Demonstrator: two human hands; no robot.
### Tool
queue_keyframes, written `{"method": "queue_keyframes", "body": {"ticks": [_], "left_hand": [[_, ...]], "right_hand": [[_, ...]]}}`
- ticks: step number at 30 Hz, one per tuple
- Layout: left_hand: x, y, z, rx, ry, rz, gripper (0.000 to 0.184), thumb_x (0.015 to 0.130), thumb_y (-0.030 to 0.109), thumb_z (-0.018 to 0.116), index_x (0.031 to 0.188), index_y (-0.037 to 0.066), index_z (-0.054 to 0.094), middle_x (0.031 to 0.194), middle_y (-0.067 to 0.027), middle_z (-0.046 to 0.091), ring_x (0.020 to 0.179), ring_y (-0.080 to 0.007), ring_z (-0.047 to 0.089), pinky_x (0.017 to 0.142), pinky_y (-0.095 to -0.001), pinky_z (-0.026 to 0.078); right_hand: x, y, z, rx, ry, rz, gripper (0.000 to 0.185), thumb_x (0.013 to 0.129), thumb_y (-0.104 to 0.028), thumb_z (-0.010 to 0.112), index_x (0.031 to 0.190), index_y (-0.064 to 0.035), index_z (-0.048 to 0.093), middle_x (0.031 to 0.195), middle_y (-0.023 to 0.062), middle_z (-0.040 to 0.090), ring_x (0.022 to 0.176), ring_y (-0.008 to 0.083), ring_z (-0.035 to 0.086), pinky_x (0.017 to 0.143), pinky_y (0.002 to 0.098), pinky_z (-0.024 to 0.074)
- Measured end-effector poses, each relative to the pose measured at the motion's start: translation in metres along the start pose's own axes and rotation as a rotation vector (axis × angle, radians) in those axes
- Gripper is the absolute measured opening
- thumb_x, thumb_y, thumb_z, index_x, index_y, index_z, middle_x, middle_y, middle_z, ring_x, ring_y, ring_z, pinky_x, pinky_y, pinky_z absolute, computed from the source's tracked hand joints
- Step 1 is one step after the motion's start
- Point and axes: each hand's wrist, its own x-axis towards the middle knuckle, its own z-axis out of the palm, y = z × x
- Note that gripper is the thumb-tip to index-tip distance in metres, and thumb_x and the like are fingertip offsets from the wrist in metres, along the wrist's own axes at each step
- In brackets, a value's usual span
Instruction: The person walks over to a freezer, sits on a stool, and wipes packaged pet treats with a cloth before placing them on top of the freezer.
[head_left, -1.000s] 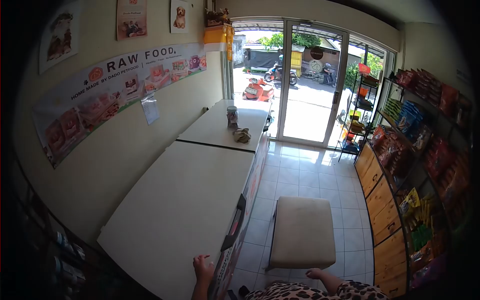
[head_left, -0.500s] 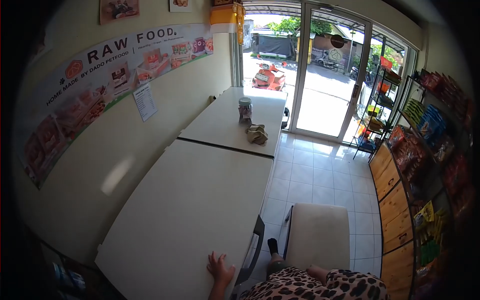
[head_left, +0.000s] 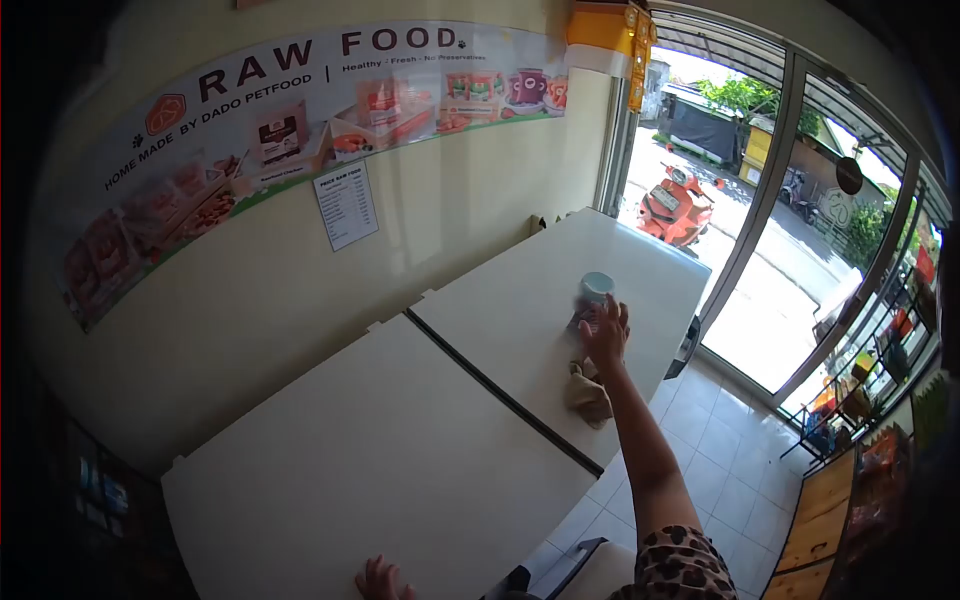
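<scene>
On the far white freezer lid [head_left: 480, 285] stands a jar [head_left: 597, 287] with a pale lid. My right hand [head_left: 606, 335] reaches over to it, its fingers spread at the jar's near side; whether they touch it is unclear. A crumpled beige cloth [head_left: 588, 398] lies just below that hand, partly behind my forearm. My left hand [head_left: 383, 580] rests with fingers apart on the near white lid [head_left: 350, 440], at the bottom edge of the view, holding nothing.
A dark gap separates the two lids. Along the left wall hang a banner [head_left: 300, 110] and a price sheet [head_left: 347, 204]. Glass doors [head_left: 790, 230] stand at the right, with a rack [head_left: 850, 390] and wooden cabinets [head_left: 815, 530] nearer. A padded bench [head_left: 610, 572] is at the bottom.
My right hand has come into view and stretched out to the jar. My left hand stays on the near lid. The view has turned right and come closer to the jar and cloth.
</scene>
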Motion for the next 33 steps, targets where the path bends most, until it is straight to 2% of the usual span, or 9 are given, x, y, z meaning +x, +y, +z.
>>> {"method": "queue_keyframes", "body": {"ticks": [5,7,9,13,17,23,27,30,33], "left_hand": [[0.003,0.000,0.001,0.026,0.079,-0.013,0.043,0.074,0.016,0.058,0.114,0.007,0.044,0.129,-0.0171,0.036,0.119,-0.0366,0.032,0.093,-0.0542,0.026],[0.005,0.000,0.006,0.050,0.105,0.045,0.038,0.077,0.016,0.054,0.112,0.005,0.045,0.126,-0.0171,0.039,0.116,-0.0367,0.035,0.090,-0.0528,0.028],[0.007,0.002,0.006,0.065,0.099,0.030,0.037,0.077,0.016,0.053,0.112,0.005,0.045,0.125,-0.0170,0.040,0.115,-0.0364,0.036,0.090,-0.0527,0.029],[0.011,-0.002,0.002,-0.002,0.130,0.066,0.036,0.077,0.016,0.052,0.112,0.005,0.046,0.124,-0.0166,0.040,0.114,-0.0360,0.037,0.089,-0.0517,0.030],[0.012,-0.002,-0.003,0.010,0.110,0.077,0.036,0.078,0.017,0.051,0.111,0.004,0.046,0.124,-0.0169,0.040,0.114,-0.0362,0.037,0.088,-0.0508,0.031],[0.010,0.000,0.001,-0.038,0.167,0.146,0.033,0.078,0.016,0.049,0.109,0.003,0.047,0.118,-0.0173,0.043,0.107,-0.0361,0.041,0.086,-0.0498,0.032],[0.014,-0.003,0.002,0.010,0.234,0.171,0.029,0.078,0.016,0.050,0.104,0.004,0.050,0.113,-0.0175,0.047,0.102,-0.0354,0.044,0.084,-0.0481,0.034],[0.004,-0.017,0.020,0.001,0.267,0.176,0.035,0.077,0.019,0.052,0.108,0.004,0.049,0.116,-0.0167,0.046,0.104,-0.0345,0.044,0.085,-0.0465,0.034],[0.003,-0.019,0.038,-0.312,0.409,-0.146,0.045,0.075,0.024,0.057,0.115,0.005,0.048,0.122,-0.0151,0.045,0.108,-0.0319,0.044,0.090,-0.0450,0.034]], "right_hand": [[0.132,0.019,0.028,-0.168,-0.397,0.198,0.075,0.062,-0.051,0.068,0.124,-0.0160,0.045,0.140,0.0112,0.023,0.130,0.0359,0.018,0.101,0.0505,0.0248],[0.181,0.068,0.075,-0.177,-0.736,0.111,0.089,0.056,-0.053,0.072,0.130,-0.0190,0.036,0.141,0.0184,0.019,0.128,0.0394,0.020,0.099,0.0447,0.0324],[0.183,0.064,0.090,-0.076,-0.844,0.227,0.082,0.057,-0.053,0.071,0.126,-0.0176,0.043,0.136,0.0135,0.030,0.124,0.0338,0.030,0.095,0.0414,0.0374],[0.152,0.001,0.056,-0.250,-0.725,0.174,0.086,0.053,-0.048,0.072,0.127,-0.0182,0.040,0.135,0.0171,0.030,0.122,0.0381,0.032,0.094,0.0396,0.0389],[0.087,-0.023,0.040,-0.246,-0.386,0.096,0.066,0.058,-0.030,0.067,0.119,-0.0158,0.044,0.121,0.0148,0.039,0.113,0.0373,0.036,0.082,0.0485,0.0447],[0.015,-0.022,0.039,-0.347,-0.253,-0.391,0.059,0.057,-0.029,0.068,0.111,-0.0200,0.048,0.117,0.0116,0.039,0.105,0.0349,0.039,0.072,0.0483,0.0464],[0.013,-0.055,-0.010,-0.029,-0.296,-0.164,0.058,0.058,-0.029,0.068,0.112,-0.0181,0.049,0.116,0.0128,0.041,0.103,0.0347,0.041,0.079,0.0460,0.0449],[-0.038,-0.099,-0.073,0.245,-0.279,-0.347,0.055,0.062,-0.031,0.068,0.111,-0.0162,0.049,0.112,0.0129,0.043,0.105,0.0363,0.041,0.082,0.0464,0.0429],[-0.100,-0.143,-0.128,0.548,-0.443,-0.490,0.061,0.061,-0.033,0.069,0.114,-0.0132,0.047,0.114,0.0137,0.042,0.107,0.0351,0.041,0.088,0.0436,0.0396]]}}
